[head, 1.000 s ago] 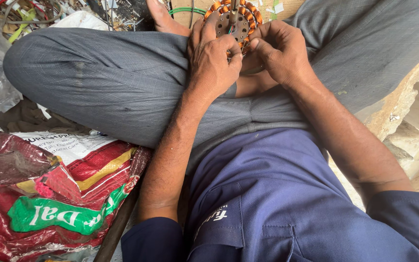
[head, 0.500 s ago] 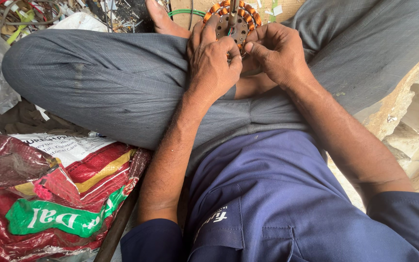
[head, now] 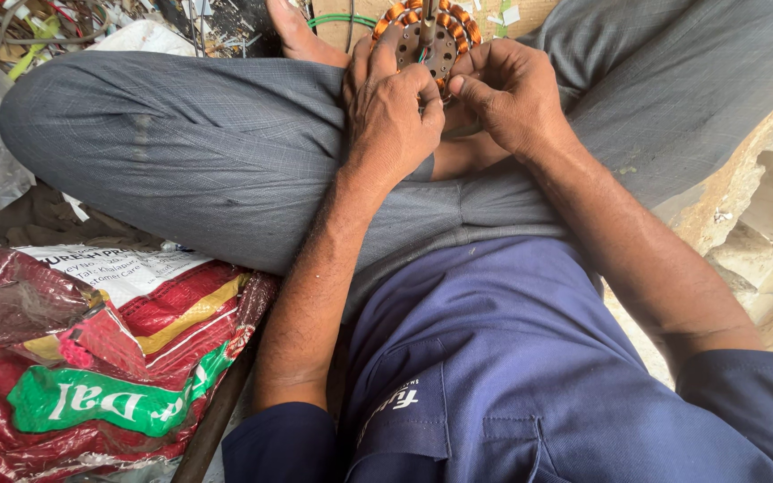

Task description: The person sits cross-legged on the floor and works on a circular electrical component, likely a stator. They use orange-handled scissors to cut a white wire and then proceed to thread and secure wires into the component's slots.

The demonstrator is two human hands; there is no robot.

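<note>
Left hand (head: 393, 112) and right hand (head: 505, 94): both closed on round copper-wound stator (head: 429, 38) (propped at crossed ankles). Step, judged: working the windings. Next move needs fingertip precision on thin wire.

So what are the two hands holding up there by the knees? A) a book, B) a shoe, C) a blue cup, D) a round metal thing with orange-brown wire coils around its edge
D: the left hand and the right hand both grip the round metal part, which has a ring of copper-coloured wire coils around its rim and a short shaft in the middle.
</note>
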